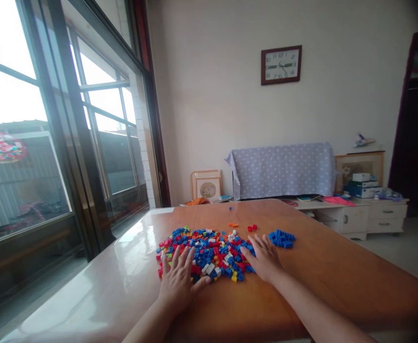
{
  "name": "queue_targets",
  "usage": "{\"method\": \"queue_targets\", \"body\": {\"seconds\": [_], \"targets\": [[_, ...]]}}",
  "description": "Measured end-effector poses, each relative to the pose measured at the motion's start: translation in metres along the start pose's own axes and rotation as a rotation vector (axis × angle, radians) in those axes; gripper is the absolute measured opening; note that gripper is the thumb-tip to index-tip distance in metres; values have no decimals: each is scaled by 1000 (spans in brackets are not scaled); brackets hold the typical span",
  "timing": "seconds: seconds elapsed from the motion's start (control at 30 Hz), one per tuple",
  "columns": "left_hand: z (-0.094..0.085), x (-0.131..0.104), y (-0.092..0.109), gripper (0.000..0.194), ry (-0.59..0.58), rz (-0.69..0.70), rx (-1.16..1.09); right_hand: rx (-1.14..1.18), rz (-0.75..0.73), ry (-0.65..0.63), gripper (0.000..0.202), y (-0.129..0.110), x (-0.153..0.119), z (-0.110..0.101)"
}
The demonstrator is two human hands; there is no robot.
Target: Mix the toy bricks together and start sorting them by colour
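A wide heap of mixed toy building bricks [212, 257] in blue, red, white, yellow, orange and green lies on the wooden table [301, 295]. My left hand [178, 278] rests over the heap's near left side, fingers spread, thumb pointing right. At the heap's right edge is my right hand [264, 259], its fingers also apart. Neither hand grips a brick that I can see; what lies under the palms is hidden. Just beyond my right hand sits a smaller pile of blue bricks [282, 238].
Behind the heap lie a few red bricks [252, 228], orange bricks [233, 225] and one small blue piece [230, 208]. Large windows [105, 119] stand on the left. Past the table's far edge are a cloth-covered object [283, 171] and a white cabinet [383, 216].
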State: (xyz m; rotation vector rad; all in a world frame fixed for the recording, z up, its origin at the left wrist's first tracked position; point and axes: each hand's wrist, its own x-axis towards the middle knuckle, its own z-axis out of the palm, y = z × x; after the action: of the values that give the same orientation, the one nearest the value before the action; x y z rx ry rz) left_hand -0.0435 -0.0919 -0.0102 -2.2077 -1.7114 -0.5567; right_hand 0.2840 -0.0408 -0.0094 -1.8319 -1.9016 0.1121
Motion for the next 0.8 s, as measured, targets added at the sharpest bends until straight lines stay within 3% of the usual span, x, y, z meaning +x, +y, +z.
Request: {"method": "queue_targets", "body": {"seconds": [0.13, 0.23, 0.5, 0.7, 0.8], "targets": [[2, -5, -6, 107, -126, -178, -35, -19, 83, -63, 88, 11, 8, 12], [3, 1, -2, 109, -183, -187, -73, 3, 67, -126, 93, 6, 9, 20], [9, 17, 9, 97, -175, -144, -68, 81, -7, -157, 91, -18, 10, 29], [8, 15, 8, 91, -128, -156, -59, 142, 29, -129, 82, -12, 14, 28], [7, 17, 9, 94, -158, -197, -94, 181, 40, -113, 80, -7, 17, 33]]}}
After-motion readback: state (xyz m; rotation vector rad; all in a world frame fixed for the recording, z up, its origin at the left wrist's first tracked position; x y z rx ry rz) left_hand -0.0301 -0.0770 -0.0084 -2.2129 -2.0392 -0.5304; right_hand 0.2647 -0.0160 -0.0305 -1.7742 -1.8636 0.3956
